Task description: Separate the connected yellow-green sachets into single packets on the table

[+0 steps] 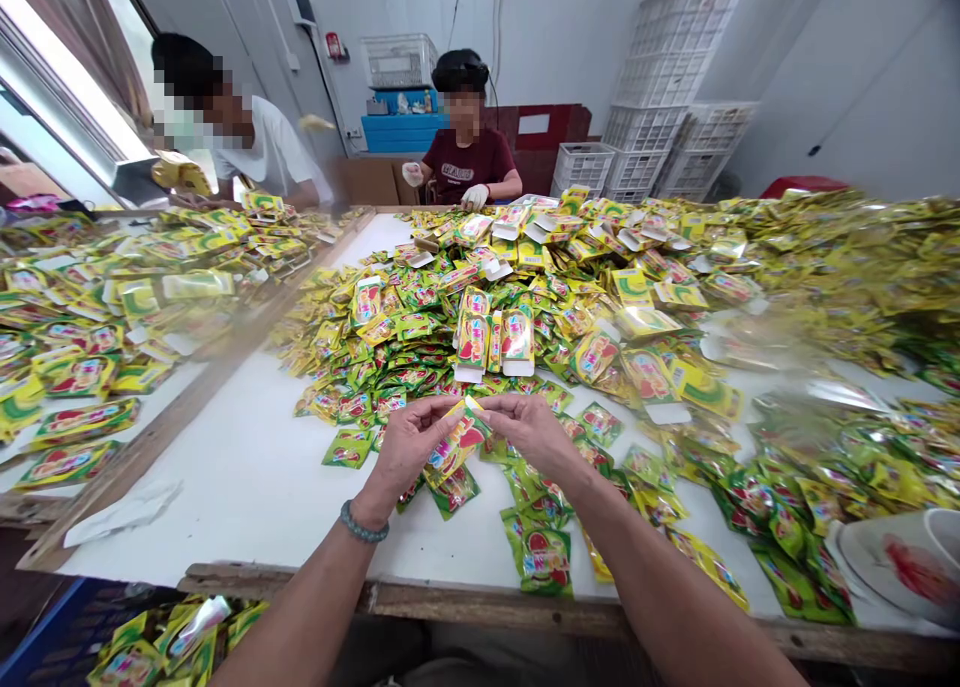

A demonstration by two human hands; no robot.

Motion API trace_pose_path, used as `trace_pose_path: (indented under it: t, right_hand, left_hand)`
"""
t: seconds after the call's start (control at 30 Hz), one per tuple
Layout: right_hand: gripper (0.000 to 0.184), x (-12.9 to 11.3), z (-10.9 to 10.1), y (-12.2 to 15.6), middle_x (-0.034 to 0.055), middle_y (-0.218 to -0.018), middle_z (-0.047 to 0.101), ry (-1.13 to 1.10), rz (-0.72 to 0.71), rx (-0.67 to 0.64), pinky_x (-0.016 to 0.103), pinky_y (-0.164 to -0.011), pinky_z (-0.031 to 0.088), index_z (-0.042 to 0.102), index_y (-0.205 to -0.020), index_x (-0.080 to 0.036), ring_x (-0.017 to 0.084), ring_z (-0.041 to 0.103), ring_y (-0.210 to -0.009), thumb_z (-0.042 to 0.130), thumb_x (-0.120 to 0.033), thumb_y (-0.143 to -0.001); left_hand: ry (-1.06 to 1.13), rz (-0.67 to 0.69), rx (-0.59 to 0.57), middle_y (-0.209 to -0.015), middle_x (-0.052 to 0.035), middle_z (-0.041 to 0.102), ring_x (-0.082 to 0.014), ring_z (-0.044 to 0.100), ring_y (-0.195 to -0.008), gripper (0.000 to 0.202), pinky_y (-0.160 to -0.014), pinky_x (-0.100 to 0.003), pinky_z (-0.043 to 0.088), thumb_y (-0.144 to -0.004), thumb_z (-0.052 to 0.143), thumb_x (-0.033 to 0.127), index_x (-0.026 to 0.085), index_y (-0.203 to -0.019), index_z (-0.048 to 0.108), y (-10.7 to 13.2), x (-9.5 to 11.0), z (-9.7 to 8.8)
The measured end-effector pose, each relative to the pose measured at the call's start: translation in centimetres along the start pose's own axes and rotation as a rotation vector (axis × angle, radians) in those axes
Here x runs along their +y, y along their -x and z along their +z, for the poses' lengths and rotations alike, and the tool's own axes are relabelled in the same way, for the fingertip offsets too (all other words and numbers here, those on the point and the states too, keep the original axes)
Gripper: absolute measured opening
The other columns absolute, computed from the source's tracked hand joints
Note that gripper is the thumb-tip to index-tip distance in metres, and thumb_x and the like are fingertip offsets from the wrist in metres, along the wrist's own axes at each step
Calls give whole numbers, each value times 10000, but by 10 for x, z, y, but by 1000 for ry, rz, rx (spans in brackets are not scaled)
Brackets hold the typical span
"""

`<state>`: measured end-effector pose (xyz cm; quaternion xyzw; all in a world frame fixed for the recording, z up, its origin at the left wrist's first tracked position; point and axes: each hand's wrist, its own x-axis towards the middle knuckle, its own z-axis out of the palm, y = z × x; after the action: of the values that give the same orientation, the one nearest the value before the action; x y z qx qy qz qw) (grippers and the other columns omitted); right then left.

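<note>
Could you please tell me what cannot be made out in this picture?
Head view:
Box: inside, hidden by its front, left hand and right hand.
Mug: right side, cut off by the right edge.
Packets at far right: print, blurred and too small.

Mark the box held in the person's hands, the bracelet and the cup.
Box [454,447]: head view, on its printed front.
Bracelet [363,532]: head view, on its beads.
Cup [904,569]: head view, on its flowered side.

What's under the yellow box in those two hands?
Green packets peek out beneath the box, on the white table. The box hides the rest, so I can't tell what's there.
</note>
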<state>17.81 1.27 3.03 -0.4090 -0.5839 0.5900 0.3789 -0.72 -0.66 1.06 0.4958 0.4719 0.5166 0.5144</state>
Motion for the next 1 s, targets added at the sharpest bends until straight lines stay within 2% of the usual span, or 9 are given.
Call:
trace_pose_path:
  t: [0.13,0.23,0.33,0.5,0.63,0.7,0.83,0.93,1.0]
  right_hand:
    - [311,0,-1,-1,-2,-624,668,-9,37,-9,221,-474,343,797,-955,-184,89,444,-485,665,-396,-770]
    - [282,1,0,-1,-2,-666,701,51,-2,6,235,-506,375,800,-950,-199,110,500,-521,664,-367,-770]
    - [241,2,0,1,4,-824,761,178,-92,46,281,-613,455,800,-950,-236,174,618,-662,642,-312,-784]
    - [276,-2,2,6,18,-1007,761,193,-188,-49,370,-818,517,767,-1057,-278,239,681,-925,561,-323,-878]
    - [256,5,21,7,69,-992,755,396,-373,176,385,-832,521,767,-1058,-251,244,671,-910,586,-297,-884]
    - [253,10,31,6,75,-977,754,460,-419,272,360,-815,527,761,-1068,-240,230,671,-882,581,-276,-893]
    - [236,13,36,5,56,-949,755,422,-385,331,296,-734,542,751,-1071,-230,195,683,-810,617,-291,-886]
    - [197,13,32,4,54,-970,755,373,-416,318,300,-779,538,765,-1016,-230,198,684,-869,634,-267,-874]
    - [182,13,30,2,46,-940,755,344,-416,300,296,-752,534,772,-989,-229,191,678,-832,647,-262,-861]
  left_hand:
    - [7,15,-14,-910,-57,755,-182,673,-788,279,-716,-278,530,-745,765,358,186,-966,756,1,2,0]
    - [12,28,-15,-813,-38,731,-157,652,-718,329,-665,-254,514,-738,776,350,184,-1013,708,2,5,1]
    - [-23,61,14,-738,-10,689,-126,613,-661,324,-622,-222,485,-738,775,340,185,-1007,679,3,5,2]
    - [-44,76,45,-788,-19,677,-130,610,-702,303,-655,-231,487,-779,733,353,181,-1025,686,3,3,3]
    - [-3,78,108,-744,6,643,-116,582,-685,297,-657,-222,478,-772,739,346,185,-1016,687,2,0,4]
    - [19,74,136,-737,12,629,-114,574,-683,294,-655,-221,472,-775,735,348,185,-1014,685,1,-1,4]
    - [18,73,172,-786,6,632,-126,577,-706,333,-658,-233,471,-799,708,369,193,-1079,667,0,-2,5]
    - [-28,80,80,-931,-22,660,-159,609,-832,333,-752,-263,488,-871,620,393,224,-1156,643,2,-3,5]
    - [-56,72,-1,-1047,-39,665,-187,617,-937,348,-821,-289,491,-903,565,413,242,-1202,614,2,-3,5]
